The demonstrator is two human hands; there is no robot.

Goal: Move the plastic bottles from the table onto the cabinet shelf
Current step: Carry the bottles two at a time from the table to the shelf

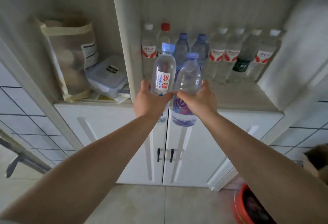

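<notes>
My left hand [150,100] grips a clear bottle with a pale blue cap and a white label with red characters [164,68]. Beside it, my right hand [200,98] grips a second clear bottle with a blue cap and a purple label [189,76]. Both bottles are upright and held side by side in the air, just in front of the cabinet shelf [248,97]. Several plastic bottles [229,55] stand in a row along the back of that shelf, most with white caps and red labels, one with a red cap, two with blue caps.
A mesh tote bag [71,58] and a clear lidded box [106,77] fill the left compartment. Closed white cabinet doors [142,144] with black handles lie below the shelf. A red basin [248,206] sits on the floor at the lower right.
</notes>
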